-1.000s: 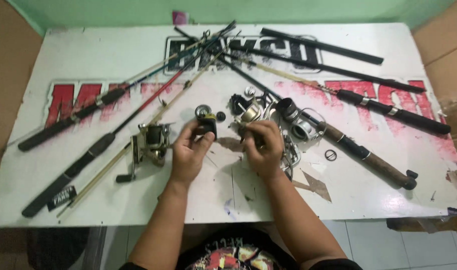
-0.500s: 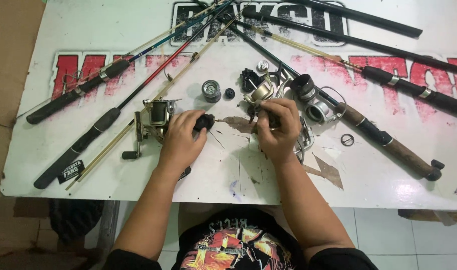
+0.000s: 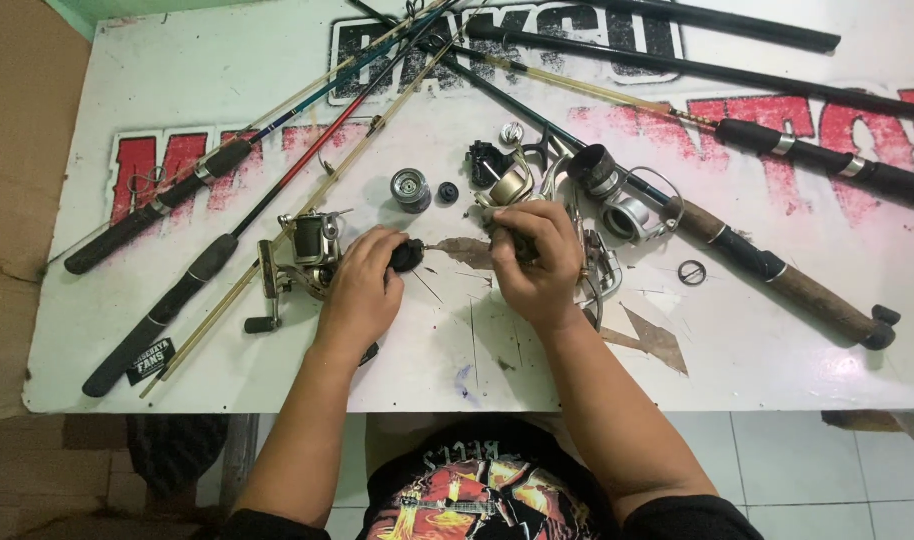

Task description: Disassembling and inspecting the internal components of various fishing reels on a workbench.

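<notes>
Looking down from the head camera, I see both forearms reach onto the white painted tabletop (image 3: 747, 350). My left hand (image 3: 362, 290) is closed around a small black round knob (image 3: 408, 256), pinched at the fingertips just right of a silver spinning reel with a crank handle (image 3: 295, 258) that lies touching the hand's knuckles. My right hand (image 3: 533, 262) is curled shut on a dark metal reel part (image 3: 518, 243), mostly hidden under the fingers, so I cannot tell its shape. The two hands sit near each other, apart. Just beyond them lie a grey ribbed spool (image 3: 411, 188) and a small black cap (image 3: 447, 192), side by side. Right of the right hand, a brown-handled fishing rod with a mounted reel (image 3: 777, 275) runs diagonally. Farther off, several thin rods (image 3: 377, 90) cross.
</notes>
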